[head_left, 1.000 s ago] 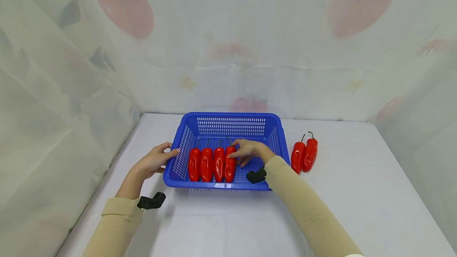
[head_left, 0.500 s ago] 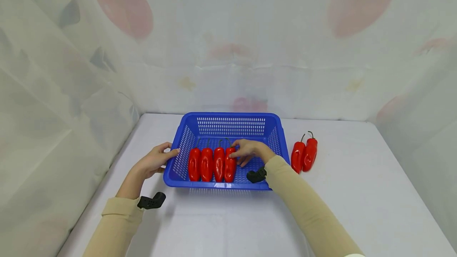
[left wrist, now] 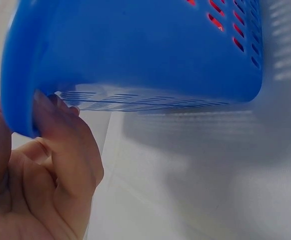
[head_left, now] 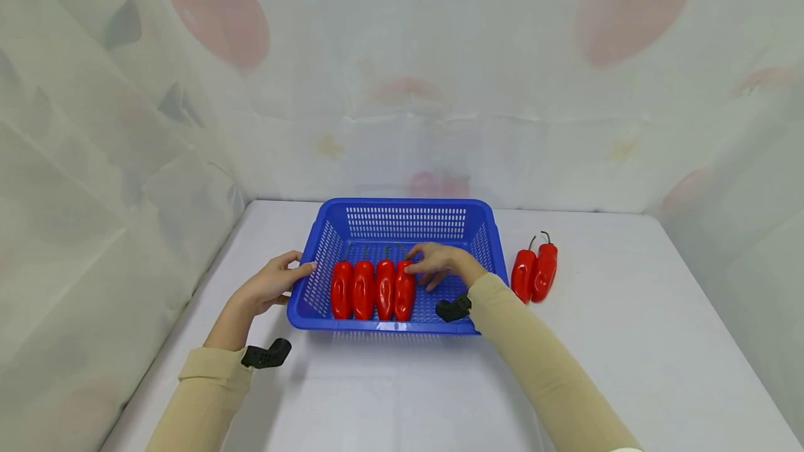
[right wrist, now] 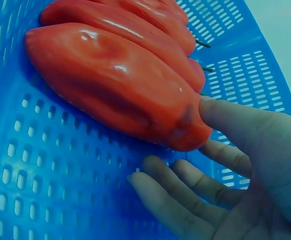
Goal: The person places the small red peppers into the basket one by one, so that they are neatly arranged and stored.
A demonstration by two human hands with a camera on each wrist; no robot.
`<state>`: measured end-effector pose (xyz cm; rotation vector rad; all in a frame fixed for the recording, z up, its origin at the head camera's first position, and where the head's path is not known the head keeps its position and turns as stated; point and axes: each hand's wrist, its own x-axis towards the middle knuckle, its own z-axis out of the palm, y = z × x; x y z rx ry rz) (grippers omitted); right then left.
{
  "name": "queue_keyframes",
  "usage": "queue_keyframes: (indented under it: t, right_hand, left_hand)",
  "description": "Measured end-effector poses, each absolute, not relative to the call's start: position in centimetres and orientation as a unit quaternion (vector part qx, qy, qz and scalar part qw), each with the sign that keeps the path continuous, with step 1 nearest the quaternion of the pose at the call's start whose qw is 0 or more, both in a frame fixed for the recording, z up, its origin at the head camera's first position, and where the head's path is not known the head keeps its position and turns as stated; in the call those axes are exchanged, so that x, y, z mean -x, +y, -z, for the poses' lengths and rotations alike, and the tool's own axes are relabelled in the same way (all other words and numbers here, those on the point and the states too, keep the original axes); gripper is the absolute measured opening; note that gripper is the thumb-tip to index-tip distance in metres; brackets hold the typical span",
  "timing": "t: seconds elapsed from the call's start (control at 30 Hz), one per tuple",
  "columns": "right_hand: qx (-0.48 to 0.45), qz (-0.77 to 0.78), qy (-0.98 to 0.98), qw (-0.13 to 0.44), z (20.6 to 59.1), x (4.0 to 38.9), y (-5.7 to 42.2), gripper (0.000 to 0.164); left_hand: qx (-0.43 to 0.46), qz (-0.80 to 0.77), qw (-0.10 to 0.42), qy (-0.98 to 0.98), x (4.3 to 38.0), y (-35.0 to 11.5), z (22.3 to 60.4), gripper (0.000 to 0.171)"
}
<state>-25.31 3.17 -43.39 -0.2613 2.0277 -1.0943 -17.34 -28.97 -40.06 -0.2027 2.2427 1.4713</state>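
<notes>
In the head view, a blue perforated plastic basket [head_left: 386, 326] stands on the table with several red chili peppers [head_left: 363, 290] lying side by side in it, stems pointing away. My left hand [head_left: 266, 286] grips the basket's left rim, thumb on top; the left wrist view shows fingers [left wrist: 68, 145] curled under the rim. My right hand [head_left: 441, 261] is inside the basket at the rightmost pepper [head_left: 405, 295]. Seen from the right wrist, the thumb touches this pepper [right wrist: 110, 82] at its stem end, the index finger lies beside that end, and the other fingers extend loosely apart.
Two more red chili peppers [head_left: 524, 274] lie together on the white table [head_left: 628, 326], just right of the basket. Pale printed curtains [head_left: 402, 152] hang behind the table and at both sides.
My right hand has shifted very slightly right and its thumb has slid toward the pepper's stem end. The rightmost pepper has tilted slightly. The left hand and basket stay in place.
</notes>
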Motion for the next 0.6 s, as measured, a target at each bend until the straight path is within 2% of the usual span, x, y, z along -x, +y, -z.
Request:
queue_keyframes:
  t: [0.6]
  right_hand:
    - [0.183,0.411,0.836,0.315,40.2,25.3,3.9,0.046]
  left_hand:
    - [0.071,-0.535,0.225,0.811,17.4,-29.1,40.3,0.045]
